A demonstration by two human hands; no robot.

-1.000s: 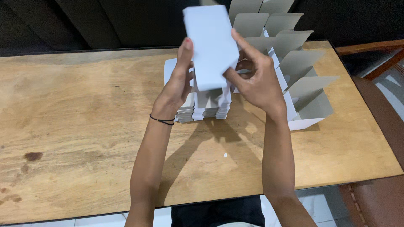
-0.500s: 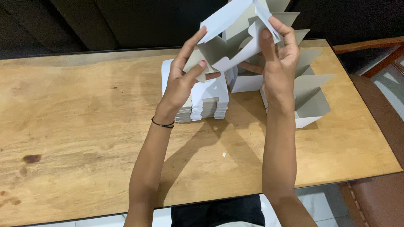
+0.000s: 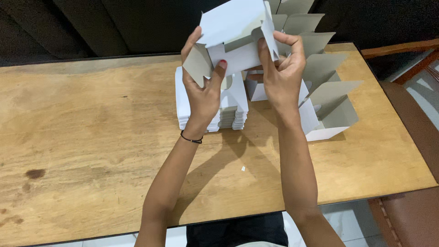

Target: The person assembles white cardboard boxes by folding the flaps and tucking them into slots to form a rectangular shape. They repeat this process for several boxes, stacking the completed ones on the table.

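Fingers of the left hand [image 3: 203, 93] and right hand [image 3: 280, 75] pinch a half-folded white carton [image 3: 235, 34], raised above the worktop [image 3: 91, 137]. Behind it sit a stack of flat white blanks [image 3: 233, 110] and, to the right, a row of opened cartons [image 3: 327, 103] with grey flaps. Since a second ago, the flat blank has opened into a box shape.

I lose the top of the white carton [image 3: 238, 32] at the picture's upper edge | my left hand [image 3: 203, 89] hides part of the flat stack [image 3: 183, 105] | far open boxes [image 3: 320, 68] partly covered by my right hand [image 3: 281, 73] | bench [image 3: 91, 137] cut off left.
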